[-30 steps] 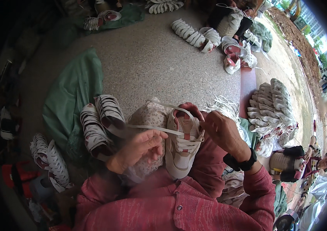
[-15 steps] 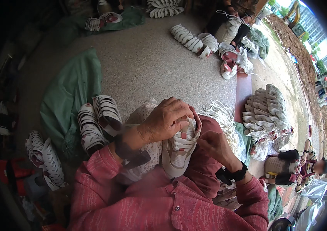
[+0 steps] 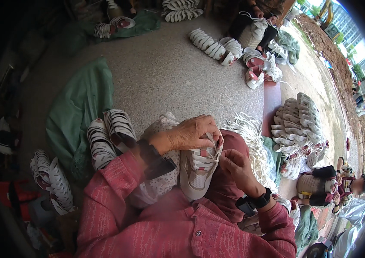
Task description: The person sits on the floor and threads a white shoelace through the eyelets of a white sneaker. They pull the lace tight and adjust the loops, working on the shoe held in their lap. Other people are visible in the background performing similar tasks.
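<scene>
A beige and white sneaker (image 3: 194, 177) rests on my lap with its toe toward me, white laces crossing over a mesh tongue with a reddish tab. Over its ankle opening, my left hand (image 3: 191, 134) has its fingers bent together on a white shoelace (image 3: 210, 138). My right hand (image 3: 237, 168) pinches the lace beside the sneaker's upper eyelets, thumb against forefinger. Both wrists wear black bands. Under the sneaker are a pale patterned cloth (image 3: 150, 189) and my dark red trouser leg (image 3: 232, 189).
Stacked white shoe uppers (image 3: 124, 131) stand at my left beside a green sack (image 3: 81, 114). A bundle of loose white laces (image 3: 251, 146) lies to my right, near a larger pile of uppers (image 3: 298, 122). Other people handle shoes at the far right and right.
My left hand has lowered slightly and drawn a lace across the opening. My right hand has shifted toward the sneaker and now pinches the lace at its upper edge.
</scene>
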`<state>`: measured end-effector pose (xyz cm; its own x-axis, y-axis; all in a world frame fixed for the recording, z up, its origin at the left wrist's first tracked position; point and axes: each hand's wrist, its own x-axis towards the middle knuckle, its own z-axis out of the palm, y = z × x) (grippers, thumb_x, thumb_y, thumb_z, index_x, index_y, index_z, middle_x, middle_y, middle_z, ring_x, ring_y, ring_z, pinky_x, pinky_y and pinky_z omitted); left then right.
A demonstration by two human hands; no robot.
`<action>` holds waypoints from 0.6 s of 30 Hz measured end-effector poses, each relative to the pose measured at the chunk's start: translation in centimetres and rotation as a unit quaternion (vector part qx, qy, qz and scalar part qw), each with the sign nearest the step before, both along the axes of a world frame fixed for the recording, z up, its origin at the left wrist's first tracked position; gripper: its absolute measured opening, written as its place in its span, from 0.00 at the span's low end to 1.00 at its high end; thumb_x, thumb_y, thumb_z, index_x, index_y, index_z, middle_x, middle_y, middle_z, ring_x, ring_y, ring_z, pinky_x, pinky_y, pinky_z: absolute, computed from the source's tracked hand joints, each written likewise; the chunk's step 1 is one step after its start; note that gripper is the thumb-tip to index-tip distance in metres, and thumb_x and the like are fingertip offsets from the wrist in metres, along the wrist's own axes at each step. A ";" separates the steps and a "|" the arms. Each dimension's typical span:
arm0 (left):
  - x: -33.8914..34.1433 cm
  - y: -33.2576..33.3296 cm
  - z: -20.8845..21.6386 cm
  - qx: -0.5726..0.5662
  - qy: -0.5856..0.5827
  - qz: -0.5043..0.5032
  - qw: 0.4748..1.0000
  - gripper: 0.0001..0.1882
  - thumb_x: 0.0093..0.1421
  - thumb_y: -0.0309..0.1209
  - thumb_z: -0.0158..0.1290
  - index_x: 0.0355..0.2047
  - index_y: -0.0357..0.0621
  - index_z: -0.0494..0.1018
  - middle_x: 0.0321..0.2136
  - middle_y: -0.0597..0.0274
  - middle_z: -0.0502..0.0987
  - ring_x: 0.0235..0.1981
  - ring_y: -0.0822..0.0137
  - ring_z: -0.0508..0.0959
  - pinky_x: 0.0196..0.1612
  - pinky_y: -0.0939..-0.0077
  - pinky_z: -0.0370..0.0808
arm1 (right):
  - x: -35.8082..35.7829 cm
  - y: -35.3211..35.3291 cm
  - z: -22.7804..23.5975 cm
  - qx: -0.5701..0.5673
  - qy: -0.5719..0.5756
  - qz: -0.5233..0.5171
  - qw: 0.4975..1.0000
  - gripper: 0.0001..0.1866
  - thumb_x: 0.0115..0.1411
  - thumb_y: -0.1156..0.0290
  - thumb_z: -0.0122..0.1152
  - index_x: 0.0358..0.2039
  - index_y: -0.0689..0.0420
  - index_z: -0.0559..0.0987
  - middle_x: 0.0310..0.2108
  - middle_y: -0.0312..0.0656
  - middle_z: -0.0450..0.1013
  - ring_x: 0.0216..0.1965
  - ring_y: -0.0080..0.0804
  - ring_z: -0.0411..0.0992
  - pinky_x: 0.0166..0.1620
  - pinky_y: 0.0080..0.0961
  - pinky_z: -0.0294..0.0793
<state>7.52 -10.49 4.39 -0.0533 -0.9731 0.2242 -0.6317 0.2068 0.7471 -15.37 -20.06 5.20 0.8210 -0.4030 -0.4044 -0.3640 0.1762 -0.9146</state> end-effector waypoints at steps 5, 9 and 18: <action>-0.2 -0.1 -0.1 0.023 -0.010 0.013 1.000 0.09 0.57 0.34 0.59 0.33 0.44 0.73 0.37 0.59 0.71 0.42 0.59 0.75 0.46 0.66 0.72 | -0.9 0.2 -1.4 0.547 -0.126 -0.088 0.823 0.07 0.72 0.71 0.43 0.38 0.56 0.71 0.23 0.29 0.61 0.17 0.15 0.55 0.19 0.14 0.58; -0.3 -0.1 -1.0 -0.026 -0.024 0.026 0.999 0.12 0.61 0.37 0.57 0.31 0.41 0.74 0.35 0.58 0.70 0.40 0.60 0.74 0.45 0.66 0.72 | -1.3 -0.3 -2.5 0.574 -0.154 -0.038 0.803 0.12 0.73 0.68 0.41 0.38 0.56 0.74 0.26 0.29 0.66 0.18 0.14 0.58 0.21 0.14 0.58; 0.7 0.3 0.2 0.154 0.199 0.015 0.968 0.14 0.63 0.36 0.57 0.26 0.38 0.77 0.40 0.63 0.74 0.40 0.72 0.74 0.45 0.74 0.72 | 2.6 -2.8 0.5 -0.117 -0.101 -0.009 0.988 0.11 0.71 0.68 0.53 0.48 0.59 0.77 0.32 0.32 0.74 0.31 0.19 0.71 0.32 0.19 0.71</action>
